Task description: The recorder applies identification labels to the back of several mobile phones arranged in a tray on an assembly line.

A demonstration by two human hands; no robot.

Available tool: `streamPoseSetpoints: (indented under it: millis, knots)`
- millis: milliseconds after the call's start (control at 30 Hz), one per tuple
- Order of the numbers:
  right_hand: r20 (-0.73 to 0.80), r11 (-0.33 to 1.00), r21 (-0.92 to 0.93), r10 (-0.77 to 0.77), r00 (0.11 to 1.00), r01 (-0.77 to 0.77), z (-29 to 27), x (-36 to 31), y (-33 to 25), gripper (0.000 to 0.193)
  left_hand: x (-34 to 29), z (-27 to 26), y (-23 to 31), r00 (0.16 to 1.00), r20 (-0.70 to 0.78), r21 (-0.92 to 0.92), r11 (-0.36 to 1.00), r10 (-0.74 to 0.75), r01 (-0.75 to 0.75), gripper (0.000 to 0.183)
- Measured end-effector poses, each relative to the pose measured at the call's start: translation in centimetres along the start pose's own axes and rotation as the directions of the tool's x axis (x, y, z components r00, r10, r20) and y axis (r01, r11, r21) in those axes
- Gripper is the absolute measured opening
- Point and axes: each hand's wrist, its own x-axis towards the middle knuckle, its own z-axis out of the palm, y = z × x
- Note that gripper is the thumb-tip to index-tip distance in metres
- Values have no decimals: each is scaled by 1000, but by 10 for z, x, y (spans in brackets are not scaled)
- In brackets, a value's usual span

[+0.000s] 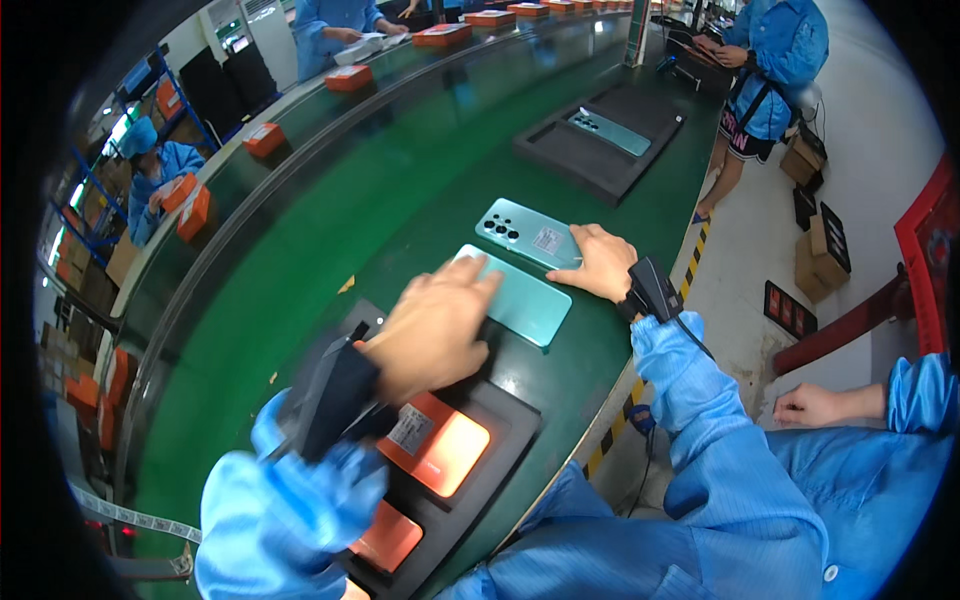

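Two teal smartphones lie back side up on the green work surface. The farther smartphone [524, 229] shows camera lenses and a white label. My right hand [603, 264] grips its right end, thumb at the near edge and fingers over the far edge. Beside it, the nearer smartphone [533, 305] is partly covered at its left end by my left hand [430, 325]. That hand is blurred by motion, so its grip cannot be made out. Below my left hand, a black tray [515, 410] holds an orange smartphone [440, 450] with a label and another orange phone [390, 540].
Farther along lies another black tray [560, 150] with a teal phone [620, 135]. Orange boxes [265, 140] line the conveyor at left. Co-workers in blue stand across it, at the far right and close at my right, where a person's hand [808, 404] shows. Striped tape marks the floor.
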Motion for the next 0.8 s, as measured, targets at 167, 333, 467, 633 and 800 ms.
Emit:
streamPoseSetpoints:
  millis: [167,333,467,633,800]
  knots:
    - [-42,998,46,47,998,-46,-5,-2,6,66,81,79,-14,968,246,311,950,-51,-29,60]
    - [367,355,848,145,919,-395,-25,-13,55,49,103,113,-10,998,-7,425,903,65,-56,40]
    - [392,-366,862,47,919,-350,-8,-41,64,51,101,85,-2,990,129,468,877,59,-113,81]
    - [279,-541,805,-17,960,-243,0,-86,56,51,70,40,6,975,-150,473,878,162,-74,74]
    - [23,-30,999,-8,1000,-23,-36,-130,15,57,-29,-58,53,965,-221,357,933,141,-54,68]
